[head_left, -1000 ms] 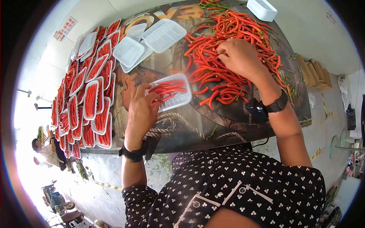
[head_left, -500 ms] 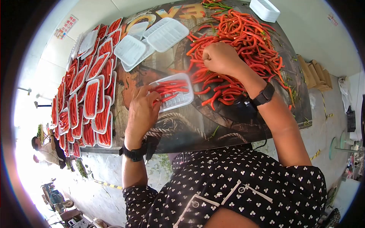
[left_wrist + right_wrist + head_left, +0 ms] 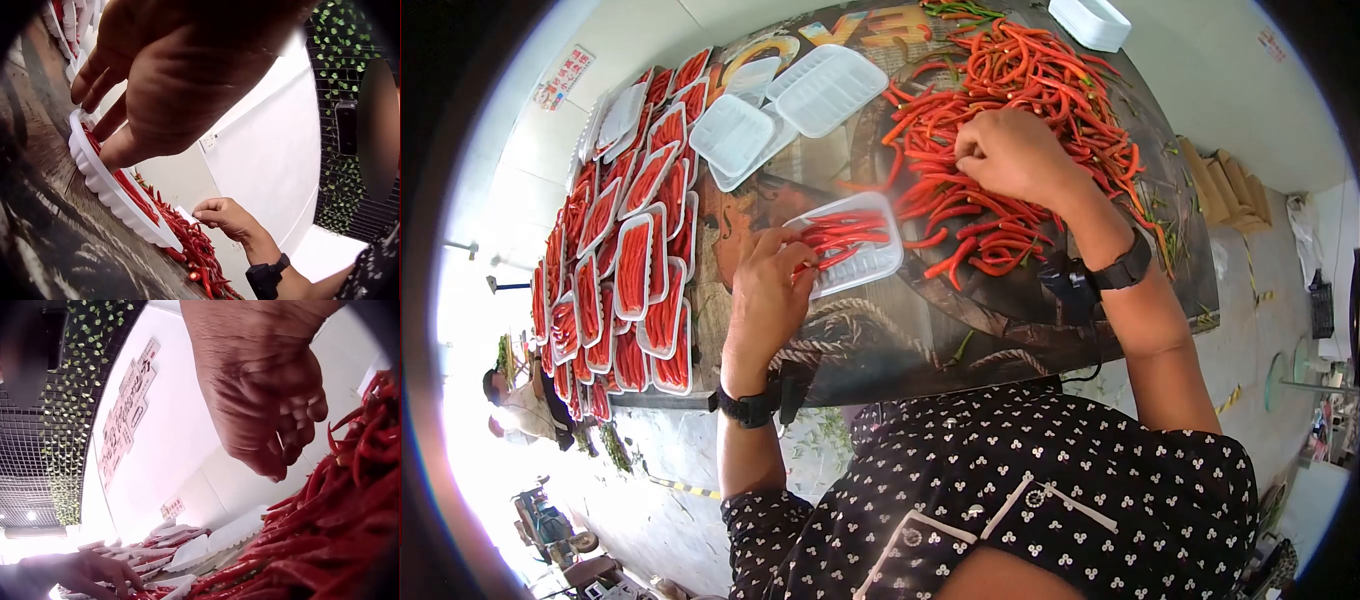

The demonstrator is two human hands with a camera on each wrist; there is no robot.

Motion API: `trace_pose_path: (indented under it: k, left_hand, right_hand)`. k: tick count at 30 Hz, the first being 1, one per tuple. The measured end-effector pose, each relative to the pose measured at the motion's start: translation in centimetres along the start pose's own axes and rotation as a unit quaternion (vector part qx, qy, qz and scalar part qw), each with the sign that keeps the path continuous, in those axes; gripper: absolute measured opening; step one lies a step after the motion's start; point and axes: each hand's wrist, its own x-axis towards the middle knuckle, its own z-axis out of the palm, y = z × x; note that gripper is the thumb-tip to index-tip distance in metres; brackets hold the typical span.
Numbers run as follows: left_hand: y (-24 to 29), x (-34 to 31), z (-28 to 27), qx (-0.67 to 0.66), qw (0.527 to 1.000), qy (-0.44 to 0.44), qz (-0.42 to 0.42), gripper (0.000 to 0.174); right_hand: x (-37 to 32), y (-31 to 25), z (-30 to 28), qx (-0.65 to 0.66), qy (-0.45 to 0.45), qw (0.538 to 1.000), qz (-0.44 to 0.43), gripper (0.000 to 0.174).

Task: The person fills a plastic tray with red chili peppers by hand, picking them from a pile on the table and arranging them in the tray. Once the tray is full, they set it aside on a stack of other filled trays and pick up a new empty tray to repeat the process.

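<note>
At the left end of a white foam tray (image 3: 880, 267), my left hand (image 3: 765, 285) bends its fingers down around the ends of several red chili peppers (image 3: 850, 232). In the left wrist view the thumb reaches inside the tray (image 3: 122, 203), onto the peppers (image 3: 134, 194), while some fingertips hang past the far rim. My right hand (image 3: 1020, 155) hovers over the left part of a big loose heap of red chilies (image 3: 1040, 70). Its fingers hang loosely curled in the right wrist view, and nothing shows between them above the heap (image 3: 312, 544).
Many filled trays of chilies (image 3: 635, 265) overlap in stacks along the table's left side. Empty trays (image 3: 830, 90) lie behind the tray being filled, and a stack of white trays (image 3: 1090, 22) stands at the back right. A loose green chili (image 3: 963, 347) lies near the front edge.
My right hand swung left toward the heap's edge half a second ago, and is now back to the right over the heap. The left hand has stayed at the tray.
</note>
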Motion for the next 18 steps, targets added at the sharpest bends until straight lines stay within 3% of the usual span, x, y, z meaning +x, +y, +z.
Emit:
trace_pose_path:
  k: [2, 7, 9, 10, 13, 15, 18]
  left_hand:
    - [-0.1, 0.0, 0.1, -0.004, 1.0, 0.0, 0.0, 0.01]
    - [0.1, 0.0, 0.0, -0.008, 1.0, -0.001, -0.008, 0.01]
    - [0.2, 0.0, -0.1, -0.008, 1.0, -0.001, -0.008, 0.009]
    - [0.2, 0.0, -0.1, -0.007, 1.0, -0.001, -0.008, 0.009]
    - [0.1, 0.0, -0.1, -0.001, 1.0, -0.002, -0.004, 0.009]
    - [0.1, 0.0, 0.0, 0.0, 1.0, -0.001, -0.003, 0.009]
    - [-0.2, -0.1, 0.2, -0.015, 1.0, 0.009, -0.003, 0.009]
  right_hand:
    - [0.1, 0.0, 1.5, -0.027, -0.017, 0.998, -0.057, 0.012]
    - [0.9, -0.1, 3.7, -0.055, 0.028, 0.997, -0.036, 0.01]
    - [0.7, -0.4, 3.5, -0.039, 0.123, 0.989, -0.066, 0.009]
    - [0.5, -0.5, 2.9, -0.039, 0.123, 0.989, -0.066, 0.009]
    - [-0.8, -0.7, 1.5, 0.007, 0.043, 0.996, -0.077, 0.007]
    - [-1.8, -0.8, 1.5, -0.061, -0.067, 0.99, -0.106, 0.006]
    - [-2.9, -1.2, 2.7, -0.107, -0.065, 0.987, -0.103, 0.007]
